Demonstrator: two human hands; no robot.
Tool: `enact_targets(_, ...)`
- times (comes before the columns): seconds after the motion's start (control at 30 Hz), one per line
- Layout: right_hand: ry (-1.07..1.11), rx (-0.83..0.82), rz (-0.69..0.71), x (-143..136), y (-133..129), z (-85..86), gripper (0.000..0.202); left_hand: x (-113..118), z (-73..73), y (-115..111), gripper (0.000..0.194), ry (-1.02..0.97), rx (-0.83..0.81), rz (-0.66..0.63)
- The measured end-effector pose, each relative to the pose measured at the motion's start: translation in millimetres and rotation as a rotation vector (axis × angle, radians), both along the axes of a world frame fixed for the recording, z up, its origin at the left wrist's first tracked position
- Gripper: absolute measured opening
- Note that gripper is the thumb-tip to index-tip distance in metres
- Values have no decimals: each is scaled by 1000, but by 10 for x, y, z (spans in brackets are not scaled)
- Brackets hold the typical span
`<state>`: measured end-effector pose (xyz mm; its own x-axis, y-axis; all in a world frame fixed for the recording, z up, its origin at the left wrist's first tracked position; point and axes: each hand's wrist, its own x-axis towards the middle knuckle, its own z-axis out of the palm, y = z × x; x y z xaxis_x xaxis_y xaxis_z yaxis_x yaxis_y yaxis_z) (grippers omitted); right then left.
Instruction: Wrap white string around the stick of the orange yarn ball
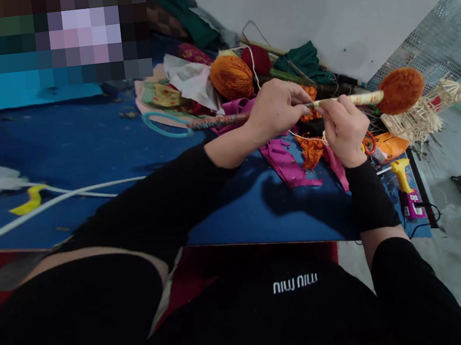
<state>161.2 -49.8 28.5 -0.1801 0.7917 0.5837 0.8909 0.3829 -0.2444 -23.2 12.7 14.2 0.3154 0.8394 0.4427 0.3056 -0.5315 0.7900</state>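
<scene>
A long thin stick lies nearly level across both hands, above the blue table. Its right end carries an orange fabric-covered ball, and the part near the ball is wrapped in a pale yellowish strip. My left hand is closed round the stick near its middle. With fingers pinched, my right hand grips it just right of there, where the pale wrapping begins. A thin white string hangs below the fingers. Magenta cloth strips and a crumpled orange cloth lie beneath the hands.
Behind the hands sits a heap with another orange ball, a dark red ball and white cloth. A yellow glue gun lies at the table's right edge by a pink power socket. White cables cross the left side.
</scene>
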Motion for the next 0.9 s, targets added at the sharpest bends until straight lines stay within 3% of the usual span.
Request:
enact_targets(0.3,-97,-132,-142,24,47,233,31,-7,20,-180,20,165,63,-24)
enact_targets(0.57,7,-263,-87,116,125,220,23,-4,-30,-207,27,253,116,-24)
enact_targets(0.9,10,-312,-5,180,132,249,15,-3,28,-257,41,440,251,-50)
